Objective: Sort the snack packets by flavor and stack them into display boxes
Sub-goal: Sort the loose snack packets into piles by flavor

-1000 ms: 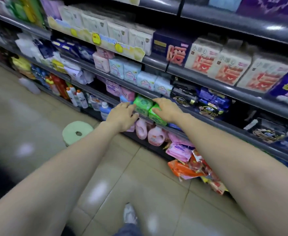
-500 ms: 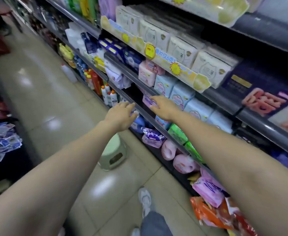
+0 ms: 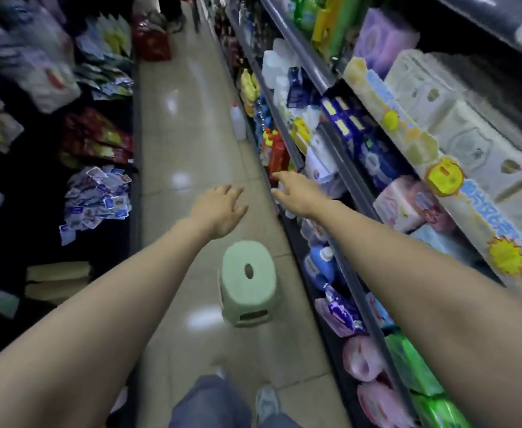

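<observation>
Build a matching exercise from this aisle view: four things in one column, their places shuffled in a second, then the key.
Things
1. pale green plastic stool
2. white plastic jug with a red cap
3. heap of small blue-and-white sachets
4. right hand

Places
A. on the dark left-side shelf
B. stretched out to the grey rail of the right-side shelving
C. on the tiled floor, between the two forearms
D. standing on the floor farther down the aisle, against the right-side shelving

Pairs: 1-C, 2-D, 3-A, 4-B

Two hands (image 3: 221,208) (image 3: 298,193), one green stool (image 3: 249,276), one white jug (image 3: 238,122)
</observation>
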